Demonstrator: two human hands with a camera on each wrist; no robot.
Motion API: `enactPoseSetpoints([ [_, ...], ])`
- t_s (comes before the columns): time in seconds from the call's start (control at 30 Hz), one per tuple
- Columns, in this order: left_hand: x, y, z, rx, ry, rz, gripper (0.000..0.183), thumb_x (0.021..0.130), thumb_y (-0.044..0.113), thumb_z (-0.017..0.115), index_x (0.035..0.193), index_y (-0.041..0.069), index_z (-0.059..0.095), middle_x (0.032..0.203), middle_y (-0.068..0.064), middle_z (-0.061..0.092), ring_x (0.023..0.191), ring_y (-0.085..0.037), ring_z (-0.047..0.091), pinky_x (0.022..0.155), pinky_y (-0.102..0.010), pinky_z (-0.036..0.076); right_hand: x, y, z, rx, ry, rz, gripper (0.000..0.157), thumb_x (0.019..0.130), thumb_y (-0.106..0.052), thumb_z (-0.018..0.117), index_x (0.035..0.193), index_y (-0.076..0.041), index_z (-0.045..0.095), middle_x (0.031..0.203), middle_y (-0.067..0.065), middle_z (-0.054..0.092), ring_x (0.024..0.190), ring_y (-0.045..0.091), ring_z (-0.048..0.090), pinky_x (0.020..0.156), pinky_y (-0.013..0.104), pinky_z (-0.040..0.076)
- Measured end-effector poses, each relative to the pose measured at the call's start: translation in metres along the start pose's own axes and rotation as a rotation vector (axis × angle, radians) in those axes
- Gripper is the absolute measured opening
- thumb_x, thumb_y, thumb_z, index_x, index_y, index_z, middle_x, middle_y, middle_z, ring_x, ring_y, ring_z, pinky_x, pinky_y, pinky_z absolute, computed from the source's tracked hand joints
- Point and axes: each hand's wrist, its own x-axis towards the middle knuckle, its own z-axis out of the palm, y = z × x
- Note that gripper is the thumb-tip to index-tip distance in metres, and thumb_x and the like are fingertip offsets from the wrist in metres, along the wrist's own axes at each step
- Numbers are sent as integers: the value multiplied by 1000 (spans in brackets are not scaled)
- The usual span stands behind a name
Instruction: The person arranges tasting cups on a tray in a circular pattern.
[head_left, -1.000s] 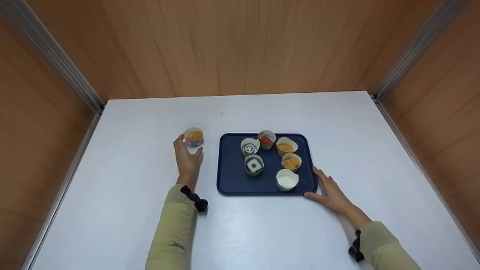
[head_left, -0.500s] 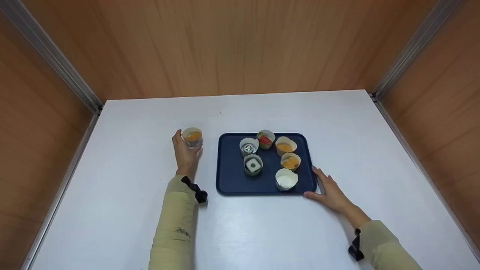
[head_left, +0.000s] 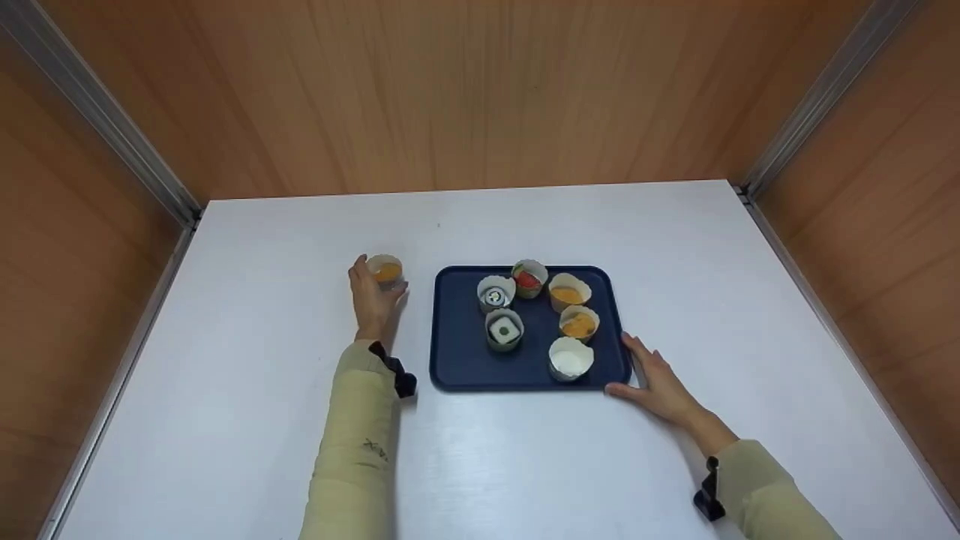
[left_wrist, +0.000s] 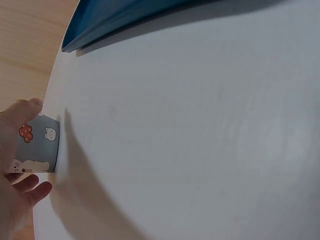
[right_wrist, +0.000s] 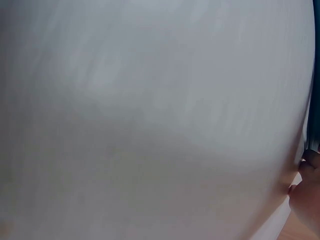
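My left hand point(head_left: 373, 300) holds a paper baking cup point(head_left: 385, 271) on the table left of the tray, its thumb and fingers round the sides. Something orange lies in this cup. In the left wrist view the cup point(left_wrist: 40, 142) has a grey-blue wall printed with cartoon figures, and thumb and fingers lie on opposite sides of it. At the front right corner of the dark blue tray point(head_left: 465, 360), my right hand point(head_left: 664, 390) rests with fingers extended along the right edge and thumb at the front edge. The right wrist view catches only part of that hand point(right_wrist: 307, 197).
On the tray stand several more cups: one with a metallic round piece point(head_left: 496, 294), one with a white block point(head_left: 504, 330), one with something red point(head_left: 529, 278), two with orange contents point(head_left: 570, 292), and a white-lined cup point(head_left: 571, 358). Wooden panels point(head_left: 480, 90) enclose the white table point(head_left: 300, 450).
My left hand has reached slightly farther forward and its fingers have come round the cup, the thumb now against its near side. My right hand stays at the tray corner.
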Motion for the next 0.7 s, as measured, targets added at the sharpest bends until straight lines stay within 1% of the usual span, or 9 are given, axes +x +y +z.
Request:
enactPoseSetpoints([
  [0.13,2,1,-1,10,-17,-19,81,72,13,72,134,-2,22,128,-24,32,123,-33,30,101,-38,26,0,0,1,4,6,-2,91,72,-47,67,140,-7,22,140,21,24,129,34,19,104,48,7],
  [0.37,3,2,-2,-30,-39,-63,79,75,12,70,135,-2,20,129,-23,32,123,-32,31,102,-38,25,-1,-1,-1,1,-1,-4,91,73,-48,66,140,-7,21,140,22,24,128,35,19,104,49,7],
  [0.7,4,0,0,-29,-21,-79,72,77,12,68,133,0,23,129,-21,33,124,-30,30,102,-37,24,-1,-2,-1,4,-6,2,91,73,-49,65,140,-8,21,141,20,23,129,33,18,104,48,7],
])
